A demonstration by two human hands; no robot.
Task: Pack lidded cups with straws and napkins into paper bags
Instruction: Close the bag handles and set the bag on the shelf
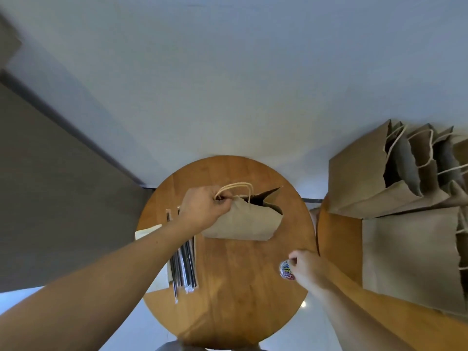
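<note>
left grip (206, 206) is clenched round both twine handles (236, 188) of the paper bag (243, 222), and that bag sits on the round tabletop (228, 312) with its mouth gaping at the far right corner. right grip (307, 268) is down to the near right of the bag, fingers curled against a small round tub (286, 271) of coloured bits; cannot tell whether it pinches anything. the step looks like readying this bag for loading, so the smart play is to keep the 2 handles together, pull straight up so the base stays flat, and hold the mouth wide so a cup can go in upright. wrapped straws (183, 264) lie just left of the bag, white napkins (152, 233) further left again, both within easy reach. no lidded cup shows anywhere. inside the bag it is all shadow, contents unreadable. well right of the bag stand more paper bags (379, 178), mouths open, interiors too dark to call.
</note>
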